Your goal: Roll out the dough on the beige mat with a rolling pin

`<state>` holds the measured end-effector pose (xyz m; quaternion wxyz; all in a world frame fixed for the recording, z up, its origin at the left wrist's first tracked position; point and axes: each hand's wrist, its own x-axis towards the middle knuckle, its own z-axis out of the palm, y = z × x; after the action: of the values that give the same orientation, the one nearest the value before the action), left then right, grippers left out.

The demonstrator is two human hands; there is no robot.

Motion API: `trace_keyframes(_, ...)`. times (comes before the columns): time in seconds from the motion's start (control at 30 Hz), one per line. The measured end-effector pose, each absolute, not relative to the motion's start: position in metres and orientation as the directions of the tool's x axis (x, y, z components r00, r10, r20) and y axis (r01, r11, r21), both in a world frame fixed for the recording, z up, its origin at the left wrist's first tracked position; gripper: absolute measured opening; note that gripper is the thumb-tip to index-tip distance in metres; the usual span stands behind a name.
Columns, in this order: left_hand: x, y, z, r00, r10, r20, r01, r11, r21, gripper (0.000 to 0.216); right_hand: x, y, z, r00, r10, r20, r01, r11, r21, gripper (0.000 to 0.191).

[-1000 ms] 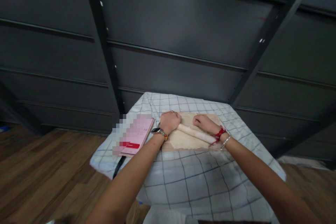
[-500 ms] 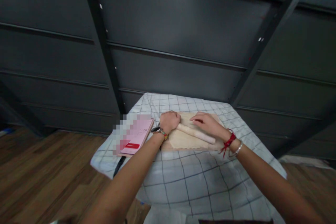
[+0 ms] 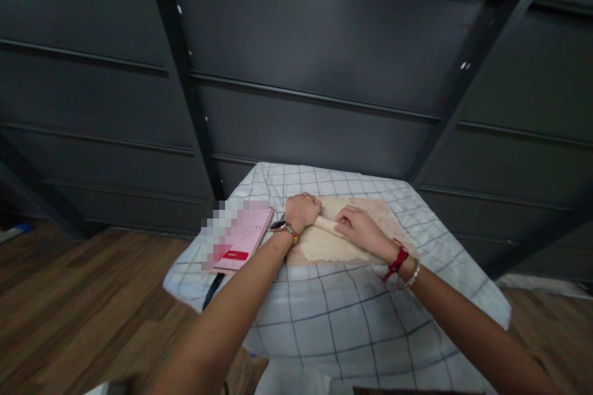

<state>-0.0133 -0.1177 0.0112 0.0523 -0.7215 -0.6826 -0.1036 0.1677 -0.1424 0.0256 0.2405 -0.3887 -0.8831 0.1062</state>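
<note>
A slim pale rod (image 3: 327, 224), shaped like a rolling pin, lies slantwise over a thin cream sheet (image 3: 328, 245). The sheet has uneven edges, and its material is hard to tell. Below it is a flat pinkish-tan board (image 3: 391, 220). My left hand (image 3: 303, 210) is closed in a fist over the rod's left end and hides that end. Farther right along the rod, my right hand (image 3: 360, 226) has its fingers curled down onto it, covering its right part.
A phone (image 3: 245, 231) with a pink screen and red button lies left of the board, partly pixelated. A white checked cloth (image 3: 324, 308) covers the table. Dark metal panels (image 3: 315, 123) stand right behind it. The floor (image 3: 115, 284) is brown wood.
My right hand has come down and left, from hovering over the board onto the rod. The rod's right end, visible before, is now covered. My left hand stays at the left end.
</note>
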Motion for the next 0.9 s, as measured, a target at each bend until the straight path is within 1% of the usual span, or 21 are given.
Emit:
trace_keyframes(0.07, -0.013, -0.118, 0.012, 0.047, 0.974, 0.221, 0.996, -0.064, 0.067, 0.047, 0.166, -0.142, 0.022, -0.549, 0.753, 0.363, 0.640, 0.658, -0.397, 0.004)
trace_keyframes(0.17, -0.013, -0.117, 0.011, 0.053, 0.974, 0.220, 0.995, -0.071, 0.073, 0.048, 0.166, -0.138, 0.019, -0.532, 0.751, 0.390, 0.644, 0.658, -0.390, 0.005)
trace_keyframes(0.3, -0.014, -0.115, 0.009, 0.052, 0.973, 0.225, 0.994, -0.072, 0.078, 0.049, 0.165, -0.134, 0.019, -0.587, 0.732, 0.347, 0.651, 0.681, -0.335, 0.013)
trace_keyframes(0.37, -0.015, -0.116, 0.009, 0.057, 0.974, 0.221, 0.995, -0.074, 0.069, 0.048, 0.164, -0.136, 0.020, -0.597, 0.723, 0.349, 0.661, 0.689, -0.298, 0.016)
trace_keyframes(0.47, -0.015, -0.118, 0.009, 0.069, 0.974, 0.218, 0.995, -0.081, 0.050, 0.047, 0.162, -0.142, 0.019, -0.582, 0.712, 0.393, 0.670, 0.694, -0.263, 0.016)
trace_keyframes(0.63, -0.015, -0.120, 0.009, 0.078, 0.966, 0.248, 0.996, -0.088, 0.029, 0.047, 0.160, -0.143, 0.015, -0.561, 0.713, 0.421, 0.681, 0.686, -0.256, 0.014)
trace_keyframes(0.73, -0.014, -0.120, 0.010, 0.064, 0.967, 0.247, 0.996, -0.076, 0.041, 0.047, 0.159, -0.138, 0.015, -0.555, 0.719, 0.420, 0.694, 0.677, -0.243, 0.015)
trace_keyframes(0.9, -0.012, -0.120, 0.010, 0.050, 0.963, 0.264, 0.996, -0.068, 0.058, 0.048, 0.157, -0.132, 0.017, -0.559, 0.736, 0.381, 0.734, 0.654, -0.186, 0.018)
